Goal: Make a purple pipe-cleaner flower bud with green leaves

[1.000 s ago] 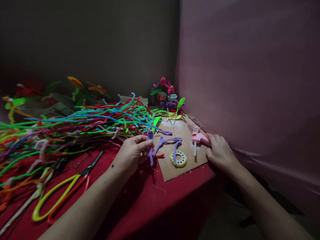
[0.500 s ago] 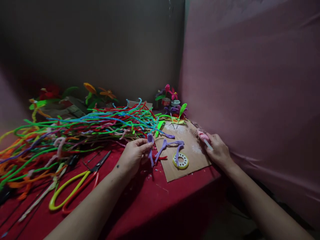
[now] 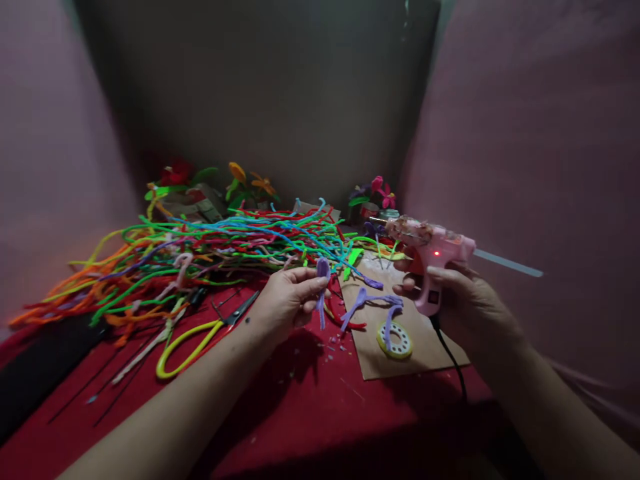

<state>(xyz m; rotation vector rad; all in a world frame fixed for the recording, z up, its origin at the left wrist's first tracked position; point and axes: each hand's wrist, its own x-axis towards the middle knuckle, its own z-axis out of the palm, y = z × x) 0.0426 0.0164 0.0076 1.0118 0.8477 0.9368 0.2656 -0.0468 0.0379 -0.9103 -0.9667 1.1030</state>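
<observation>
Red table (image 3: 300,413) w/ stem pile (image 3: 250,241) at back L, card (image 3: 430,347) to its R. R hand (image 3: 465,300) grips pink glue gun (image 3: 447,248) up over card. Scissors (image 3: 235,319) by L forearm. L hand (image 3: 287,293) pinches purple loop (image 3: 323,270), just L of card.

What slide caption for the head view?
Left hand pinches a folded purple strip; right hand grips a pink glue gun, its red light lit.

Purple strip (image 3: 323,269): fuzzy, looped at the top, tail hanging down; you pinch it upright in your left hand (image 3: 290,297).
Glue gun (image 3: 447,243): pink, crusted on top, red light (image 3: 437,253) lit; you hold it in your right hand (image 3: 475,307), apart from the strip, nozzle (image 3: 379,220) pointing left, pale stick (image 3: 507,262) jutting rearward, black cord (image 3: 451,353) hanging.
</observation>
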